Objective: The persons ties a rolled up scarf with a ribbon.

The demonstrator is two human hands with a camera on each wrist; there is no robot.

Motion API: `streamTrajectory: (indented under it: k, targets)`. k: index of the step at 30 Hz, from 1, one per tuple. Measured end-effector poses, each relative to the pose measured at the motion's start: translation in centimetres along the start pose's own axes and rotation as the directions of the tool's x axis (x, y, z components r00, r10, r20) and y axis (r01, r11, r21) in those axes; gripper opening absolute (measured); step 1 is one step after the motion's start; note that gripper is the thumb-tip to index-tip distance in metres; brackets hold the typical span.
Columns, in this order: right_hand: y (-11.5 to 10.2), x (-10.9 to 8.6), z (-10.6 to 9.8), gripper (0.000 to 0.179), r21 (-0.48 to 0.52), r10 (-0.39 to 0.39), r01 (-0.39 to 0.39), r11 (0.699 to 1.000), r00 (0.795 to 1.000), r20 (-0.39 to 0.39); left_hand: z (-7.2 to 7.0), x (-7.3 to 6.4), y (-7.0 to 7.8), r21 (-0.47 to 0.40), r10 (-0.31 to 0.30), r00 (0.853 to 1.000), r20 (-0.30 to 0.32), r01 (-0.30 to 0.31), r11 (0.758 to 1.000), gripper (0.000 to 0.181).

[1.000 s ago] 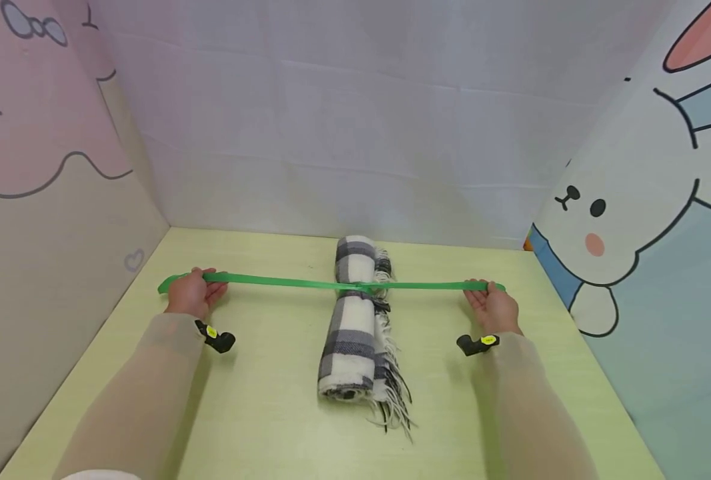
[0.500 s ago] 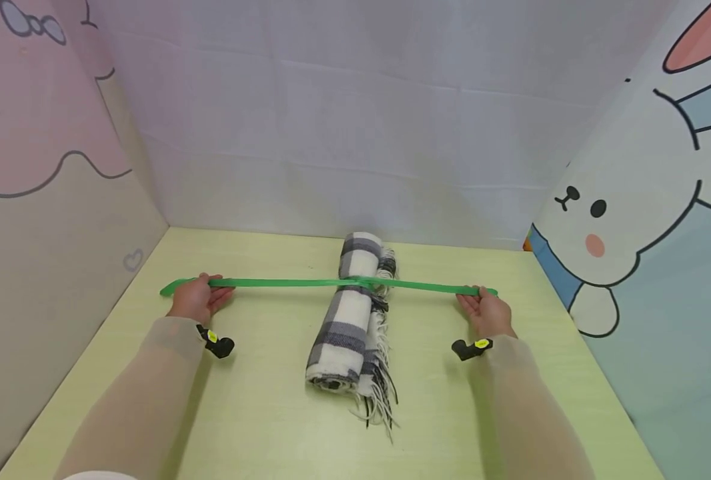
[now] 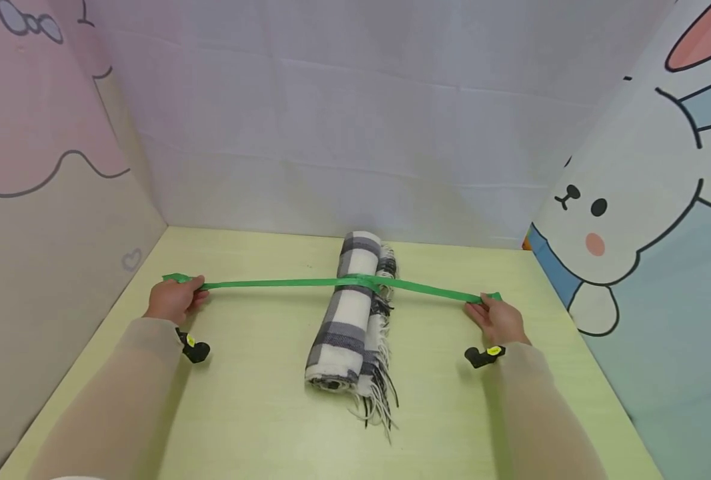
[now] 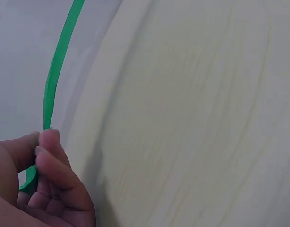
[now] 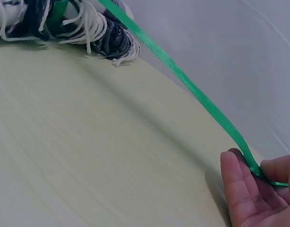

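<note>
A rolled black, grey and white plaid scarf [image 3: 345, 327] lies on the table, its fringe [image 3: 379, 380] spilling out along the right side. Around its upper middle runs a green ribbon [image 3: 277, 283], whose two ends stretch out left and right. My left hand [image 3: 172, 300] pinches the left end between thumb and fingers, a short tail sticking out beyond it. At the other side my right hand [image 3: 502, 321] pinches the right end, close over the table. In the right wrist view the ribbon [image 5: 197, 92] slopes from the scarf down to the thumb and fingers.
The pale yellow-green table [image 3: 259, 427] meets a whitish cloth wall [image 3: 355, 133] at the back. Printed side walls stand left and right, the right one with a cartoon rabbit [image 3: 619, 220]. A small black device [image 3: 195, 350] is strapped at each wrist.
The scarf roll has swung so that its near end lies further left. My left hand has moved outward to the left; my right hand has shifted slightly toward me.
</note>
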State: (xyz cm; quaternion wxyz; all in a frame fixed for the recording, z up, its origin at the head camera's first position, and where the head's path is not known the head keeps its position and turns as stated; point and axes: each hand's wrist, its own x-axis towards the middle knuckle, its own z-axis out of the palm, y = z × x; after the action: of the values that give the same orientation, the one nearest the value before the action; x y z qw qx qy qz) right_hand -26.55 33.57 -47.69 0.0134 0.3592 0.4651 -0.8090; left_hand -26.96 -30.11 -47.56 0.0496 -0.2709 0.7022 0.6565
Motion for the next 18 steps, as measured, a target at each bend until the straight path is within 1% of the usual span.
streamTrajectory:
  k: [1,3,7,9,11,12,13,14,15,16,18]
  targets:
    - [0.0,0.1,-0.1,0.044,-0.023,-0.012,0.012,1.0,1.0,-0.005,-0.3,0.1,-0.1,0.019,0.001,1.0,-0.007,-0.001,1.0,0.025]
    - [0.0,0.3,-0.2,0.037,-0.065,-0.047,0.044,0.997,0.998,-0.038,-0.8,0.2,-0.3,0.039,-0.007,1.0,-0.025,0.007,0.999,0.025]
    - [-0.3,0.6,-0.9,0.025,-0.13,-0.123,0.109,0.986,0.987,-0.108,-1.6,0.3,-0.6,0.02,-0.036,0.996,-0.081,0.038,0.999,0.021]
    - [-0.5,0.8,-1.3,0.022,-0.172,-0.157,0.133,0.976,0.978,-0.139,-2.0,0.4,-0.8,0.036,-0.038,0.993,-0.115,0.042,0.998,0.021]
    - [-0.7,0.8,-1.7,0.019,-0.263,-0.197,0.154,0.952,0.97,-0.144,-2.4,0.6,-1.0,0.079,-0.021,0.989,-0.148,0.034,0.996,0.021]
    - [-0.8,0.8,-1.9,0.018,-0.331,-0.22,0.165,0.929,0.966,-0.135,-2.6,0.7,-1.1,0.098,-0.007,0.987,-0.16,0.023,0.995,0.021]
    - [-0.9,0.8,-2.1,0.017,-0.415,-0.247,0.18,0.892,0.962,-0.114,-2.8,0.8,-1.2,0.125,0.009,0.985,-0.171,0.012,0.992,0.022]
    - [-0.9,0.9,-2.2,0.016,-0.5,-0.277,0.196,0.843,0.957,-0.092,-2.9,0.9,-1.3,0.15,0.025,0.984,-0.176,0.002,0.989,0.023]
    - [-1.0,0.9,-2.4,0.016,-0.587,-0.305,0.211,0.782,0.95,-0.064,-3.0,1.0,-1.4,0.172,0.039,0.983,-0.178,-0.008,0.985,0.025]
    - [-1.0,0.8,-2.5,0.017,-0.668,-0.335,0.228,0.708,0.942,-0.033,-3.1,1.0,-1.4,0.188,0.052,0.983,-0.173,-0.019,0.982,0.028]
    - [-0.9,0.7,-2.7,0.021,-0.802,-0.393,0.254,0.541,0.919,0.026,-3.0,1.1,-1.5,0.215,0.068,0.985,-0.157,-0.033,0.976,0.033]
